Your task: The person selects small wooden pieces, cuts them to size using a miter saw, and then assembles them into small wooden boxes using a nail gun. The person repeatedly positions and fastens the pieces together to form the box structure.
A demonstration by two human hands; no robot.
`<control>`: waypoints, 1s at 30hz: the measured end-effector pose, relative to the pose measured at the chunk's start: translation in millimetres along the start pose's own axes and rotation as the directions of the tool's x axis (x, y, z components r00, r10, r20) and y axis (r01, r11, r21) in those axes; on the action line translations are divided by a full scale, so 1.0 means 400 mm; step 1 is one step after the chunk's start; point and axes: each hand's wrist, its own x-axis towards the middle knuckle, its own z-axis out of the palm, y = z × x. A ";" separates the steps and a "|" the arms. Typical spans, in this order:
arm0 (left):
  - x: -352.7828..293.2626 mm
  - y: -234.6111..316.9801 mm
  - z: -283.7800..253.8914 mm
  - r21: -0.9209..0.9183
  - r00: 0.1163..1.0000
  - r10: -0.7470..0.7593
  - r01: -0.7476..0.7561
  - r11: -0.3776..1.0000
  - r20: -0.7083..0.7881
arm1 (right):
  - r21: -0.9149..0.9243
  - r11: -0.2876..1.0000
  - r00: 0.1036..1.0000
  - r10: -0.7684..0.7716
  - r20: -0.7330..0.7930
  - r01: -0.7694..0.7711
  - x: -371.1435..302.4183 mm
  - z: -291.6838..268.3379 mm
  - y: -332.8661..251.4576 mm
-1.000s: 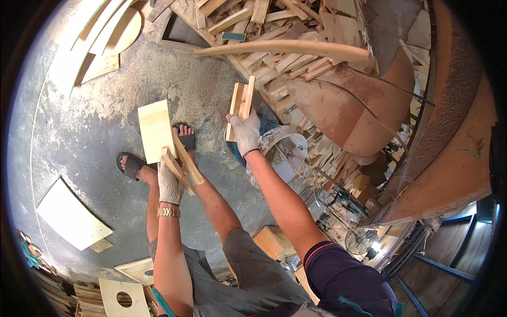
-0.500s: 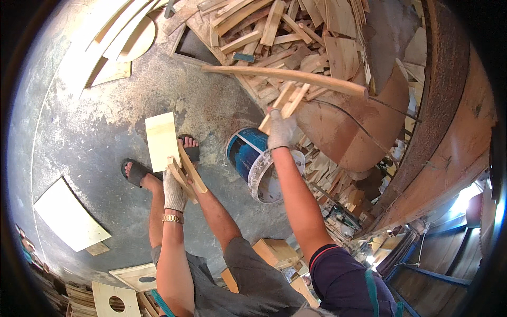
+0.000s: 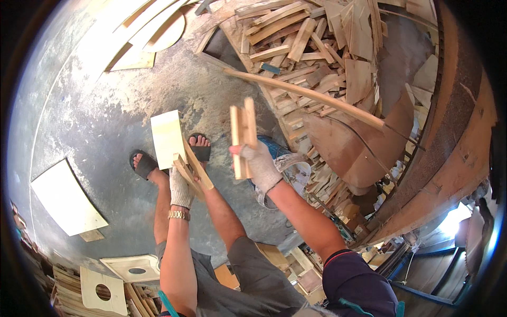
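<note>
My left hand (image 3: 182,191), in a pale knit glove, is closed round several wooden pieces. Among them are a broad light wooden board (image 3: 167,138) and narrow wooden strips (image 3: 199,168) that cross below it. My right hand (image 3: 260,164), gloved the same way, grips a pair of wooden strips (image 3: 243,138) standing nearly side by side. They are apart from the left hand's pieces, with floor showing between. Behind my right hand, a blue bucket (image 3: 270,146) with a whitish rim is partly hidden.
A heap of wood offcuts (image 3: 306,42) fills the upper right, with a long curved wooden rail (image 3: 306,95) across its near edge. A pale panel (image 3: 68,198) lies on the floor at left. Boards with round holes (image 3: 103,292) lie lower left. My sandalled feet (image 3: 143,164) stand beneath my hands.
My right hand has moved left with its wooden strips, from over the heap's edge to in front of the bucket, and the strips now stand more upright. The left hand keeps its pieces.
</note>
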 end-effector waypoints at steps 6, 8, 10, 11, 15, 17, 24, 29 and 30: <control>-0.010 0.023 0.006 -0.056 1.000 -0.014 0.013 0.998 -0.024 | -0.130 0.913 0.896 -0.405 -0.183 0.386 0.210 0.125 -0.213; 0.012 0.007 -0.020 -0.077 1.000 0.007 -0.006 0.997 0.009 | -0.008 0.879 0.832 -0.455 -0.318 0.477 0.270 0.160 -0.307; 0.018 0.004 -0.022 -0.101 0.999 0.017 -0.014 0.995 0.031 | -0.016 0.839 0.728 -0.481 -0.488 0.544 0.345 0.178 -0.375; 0.017 0.007 -0.019 -0.112 0.999 0.017 -0.013 0.994 0.036 | -0.029 0.817 0.684 -0.501 -0.531 0.576 0.395 0.172 -0.406; -0.021 0.037 -0.002 -0.075 1.000 0.002 -0.002 0.997 0.004 | -0.188 0.777 0.578 -0.584 -0.570 0.601 0.481 0.181 -0.511; -0.033 0.048 0.010 -0.068 1.000 -0.005 0.004 0.998 -0.015 | 0.075 0.718 0.628 -0.549 -0.551 0.692 0.502 0.190 -0.566; -0.013 0.042 -0.006 -0.038 0.998 0.009 -0.007 0.999 0.057 | 0.220 0.588 0.610 -0.625 -0.487 0.778 0.578 0.299 -0.594; -0.003 0.033 -0.015 -0.051 1.000 -0.008 0.008 0.999 0.005 | -0.128 0.796 0.680 -0.578 -0.452 0.592 0.564 0.312 -0.534; -0.001 0.032 -0.026 -0.058 1.000 -0.012 0.012 0.998 0.016 | -0.095 0.796 0.688 -0.570 -0.449 0.598 0.561 0.312 -0.527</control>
